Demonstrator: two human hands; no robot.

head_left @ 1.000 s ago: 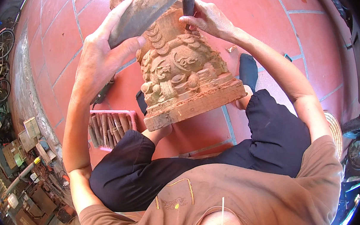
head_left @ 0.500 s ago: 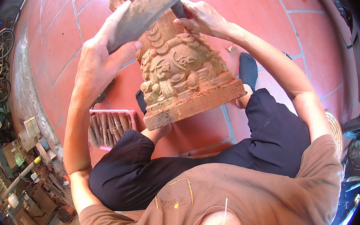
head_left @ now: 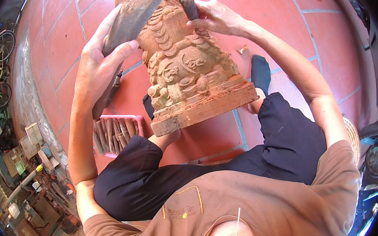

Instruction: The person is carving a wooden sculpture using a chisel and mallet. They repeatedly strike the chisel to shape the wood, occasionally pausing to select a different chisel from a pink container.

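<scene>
My left hand (head_left: 102, 65) grips the near end of a long, flat, worn grey-brown wooden-looking slab (head_left: 136, 20), held slantwise above the carving; its far end leaves the upper edge of the view. In my right hand (head_left: 220, 17) is a short, dark, round-ended piece (head_left: 188, 6), pinched between thumb and fingers; its kind cannot be made out. Below both hands, a carved wooden statue (head_left: 184, 68) lies on the floor with its rectangular base (head_left: 206, 109) toward me. The slab and my right hand cover parts of its upper half.
A pink basket (head_left: 141, 125) of wooden-handled tools (head_left: 114, 132) stands beside my left knee. Under my left forearm lies a dark, long object (head_left: 110, 93), partly hidden. A wood chip (head_left: 242, 49) rests on the red tiled floor (head_left: 275, 23). Bicycles (head_left: 2, 67) and clutter line the left.
My left hand and the slab have shifted a little left, uncovering more of the statue. The dark piece in my right hand now shows clear of the slab, slightly lower and farther right.
</scene>
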